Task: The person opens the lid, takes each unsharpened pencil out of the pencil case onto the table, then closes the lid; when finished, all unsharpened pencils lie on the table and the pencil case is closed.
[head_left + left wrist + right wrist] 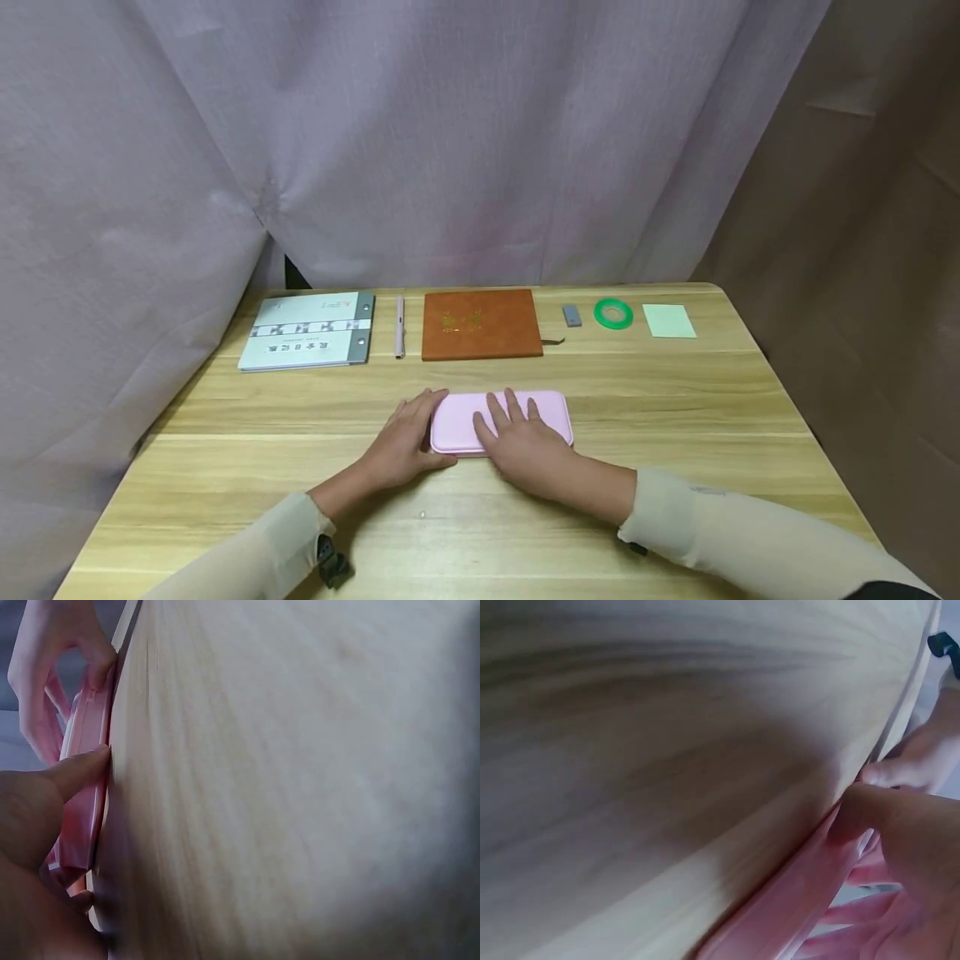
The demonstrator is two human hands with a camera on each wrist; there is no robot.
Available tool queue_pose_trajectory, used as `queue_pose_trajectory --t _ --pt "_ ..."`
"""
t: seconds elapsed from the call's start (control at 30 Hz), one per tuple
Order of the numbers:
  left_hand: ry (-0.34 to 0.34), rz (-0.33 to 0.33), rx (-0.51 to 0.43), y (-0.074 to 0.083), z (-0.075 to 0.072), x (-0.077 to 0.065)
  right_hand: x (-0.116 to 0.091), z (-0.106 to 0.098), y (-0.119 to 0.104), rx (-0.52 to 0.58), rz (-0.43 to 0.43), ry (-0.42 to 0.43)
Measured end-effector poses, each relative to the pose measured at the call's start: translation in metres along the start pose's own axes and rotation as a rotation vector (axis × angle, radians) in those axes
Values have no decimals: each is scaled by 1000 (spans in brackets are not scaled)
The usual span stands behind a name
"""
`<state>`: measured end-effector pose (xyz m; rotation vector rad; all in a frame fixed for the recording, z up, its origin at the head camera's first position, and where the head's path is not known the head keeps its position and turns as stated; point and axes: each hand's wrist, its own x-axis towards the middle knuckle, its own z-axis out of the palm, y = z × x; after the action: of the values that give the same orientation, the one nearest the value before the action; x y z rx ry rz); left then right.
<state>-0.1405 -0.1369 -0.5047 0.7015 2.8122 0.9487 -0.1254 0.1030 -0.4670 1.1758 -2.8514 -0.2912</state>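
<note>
A pink, rounded rectangular pencil case (457,421) lies flat on the table, its lid down. At its left end my left hand (405,442) holds it, thumb along the near side and fingers round the far corner. My right hand (528,450) lies over the lid with its fingers spread. In the left wrist view the right thumb bends down against the near side of the pencil case (79,825). The right wrist view shows that thumb (862,814) at the case's edge, close to the left hand's thumb. What is inside the case is hidden.
Along the table's far side lie a pale notebook (303,346), a pen (400,325), a brown notebook (487,337) with a ribbon, a grey eraser-like block (572,315), a green tape roll (602,313) and pale green sticky notes (669,321). Grey curtains (450,150) hang behind.
</note>
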Motion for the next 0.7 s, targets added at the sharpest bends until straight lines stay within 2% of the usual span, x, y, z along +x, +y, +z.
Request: queue_pose_trajectory --t 0.1,0.3,0.43,0.7 --pt "12 9 -11 -1 1 1 2 0 -11 -51 21 -18" --pt "43 47 -25 -4 2 1 6 1 -25 -108 65 1" --pt "47 51 -36 -5 1 1 6 2 -29 -138 62 8" --pt "44 60 -58 -2 -2 3 2 3 -30 -224 41 81"
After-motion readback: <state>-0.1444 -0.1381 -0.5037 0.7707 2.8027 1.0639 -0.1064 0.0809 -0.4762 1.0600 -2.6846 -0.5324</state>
